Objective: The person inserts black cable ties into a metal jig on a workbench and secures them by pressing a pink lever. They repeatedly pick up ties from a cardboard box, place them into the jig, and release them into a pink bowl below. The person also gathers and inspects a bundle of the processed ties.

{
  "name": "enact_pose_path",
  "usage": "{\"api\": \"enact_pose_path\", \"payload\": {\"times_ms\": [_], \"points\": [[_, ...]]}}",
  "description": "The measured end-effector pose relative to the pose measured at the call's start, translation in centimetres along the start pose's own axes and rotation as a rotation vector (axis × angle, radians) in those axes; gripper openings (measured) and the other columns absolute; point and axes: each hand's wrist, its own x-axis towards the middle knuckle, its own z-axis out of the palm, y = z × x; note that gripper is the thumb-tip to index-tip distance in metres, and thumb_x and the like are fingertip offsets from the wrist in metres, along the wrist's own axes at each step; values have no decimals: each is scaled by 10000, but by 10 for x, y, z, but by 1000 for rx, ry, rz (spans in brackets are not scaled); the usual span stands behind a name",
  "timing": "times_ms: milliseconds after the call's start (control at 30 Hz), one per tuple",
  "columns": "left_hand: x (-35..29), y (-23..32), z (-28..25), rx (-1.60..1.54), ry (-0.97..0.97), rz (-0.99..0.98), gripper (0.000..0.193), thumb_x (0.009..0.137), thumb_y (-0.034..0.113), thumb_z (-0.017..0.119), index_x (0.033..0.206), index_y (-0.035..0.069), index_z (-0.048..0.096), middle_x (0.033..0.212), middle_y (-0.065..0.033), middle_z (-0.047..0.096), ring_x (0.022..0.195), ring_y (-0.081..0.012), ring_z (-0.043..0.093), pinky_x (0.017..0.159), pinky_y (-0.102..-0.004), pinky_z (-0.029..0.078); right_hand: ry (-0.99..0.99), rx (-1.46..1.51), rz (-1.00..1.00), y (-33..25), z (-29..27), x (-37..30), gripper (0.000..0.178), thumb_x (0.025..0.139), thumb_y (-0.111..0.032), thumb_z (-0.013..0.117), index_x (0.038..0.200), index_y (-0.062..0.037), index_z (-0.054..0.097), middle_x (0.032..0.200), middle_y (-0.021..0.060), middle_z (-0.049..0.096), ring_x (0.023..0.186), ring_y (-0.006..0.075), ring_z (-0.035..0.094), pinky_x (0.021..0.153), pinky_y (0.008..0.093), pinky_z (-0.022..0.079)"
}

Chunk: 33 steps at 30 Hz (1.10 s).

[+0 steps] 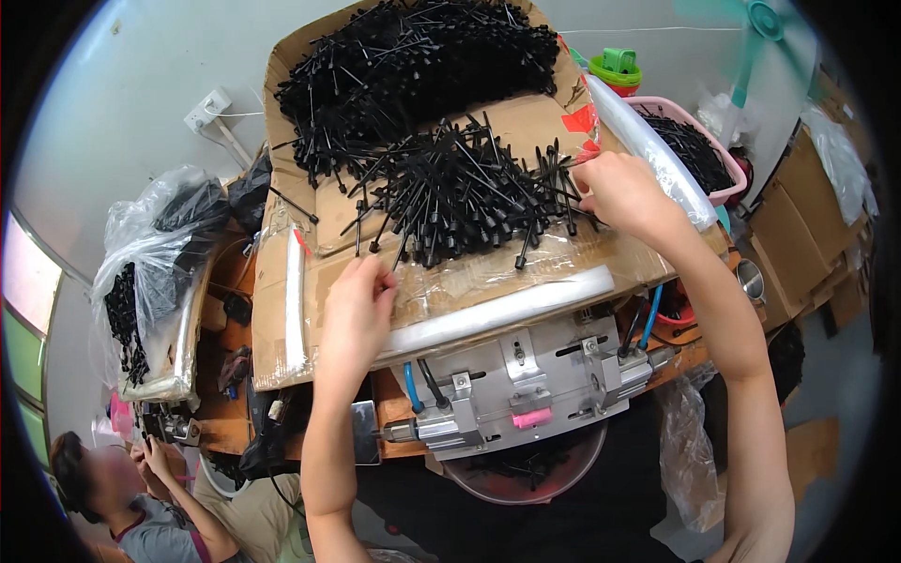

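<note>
A loose heap of thin black rods with thicker plastic ends lies on a cardboard tray. At the heap's right edge, my right hand has its fingers closed on a black rod, whose end is partly hidden by the fingers. My left hand is at the tray's near left part, just below a few stray rods. Its thumb and fingers are pressed together; whatever may be between them is too small to make out. A much larger pile of the same rods fills the back of the tray.
Below the tray sits a metal fixture with cylinders, blue hoses and a pink piece. Beneath it is a clear bowl. A pink basket of rods stands right, a plastic-wrapped bundle left. Another person works lower left.
</note>
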Motion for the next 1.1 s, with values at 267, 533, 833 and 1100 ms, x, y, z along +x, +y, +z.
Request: {"api": "enact_pose_path", "payload": {"times_ms": [267, 533, 833, 1100], "points": [[-28, 17, -52, -84, -114, 21, 171, 817, -68, 621, 976, -7, 633, 884, -82, 603, 768, -159, 600, 714, -271, 497, 388, 167, -713, -34, 2, 6, 191, 751, -20, 694, 911, -14, 591, 846, 113, 592, 860, 304, 635, 717, 387, 518], [-52, -1, -55, -641, -176, -241, 160, 867, -27, 660, 1027, -22, 644, 943, -12, 612, 871, -61, 585, 743, -212, 468, 35, 1399, -359, 4, -45, -2, 204, 933, -220, 657, 985, -23, 672, 803, 57, 675, 640, 50, 582, 499, 187, 454], [-161, 73, 44, -160, 283, 179, 493, 696, -108, 736, 1157, 19, 616, 891, -98, 608, 807, -212, 578, 702, -318, 494, 350, 1762, -250, 14, -12, -98, 280, 1004, -246, 546, 1165, -17, 554, 881, 100, 647, 627, 64, 546, 493, 148, 420], [-199, 111, 115, 90, -109, 119, 698, 752, -16, 709, 1382, -92, 419, 942, -126, 519, 878, -289, 508, 805, -379, 432, 545, 1826, -173, -10, 23, -160, 305, 1008, -219, 532, 1181, 32, 512, 940, 215, 662, 737, 206, 664, 503, 226, 498]]}}
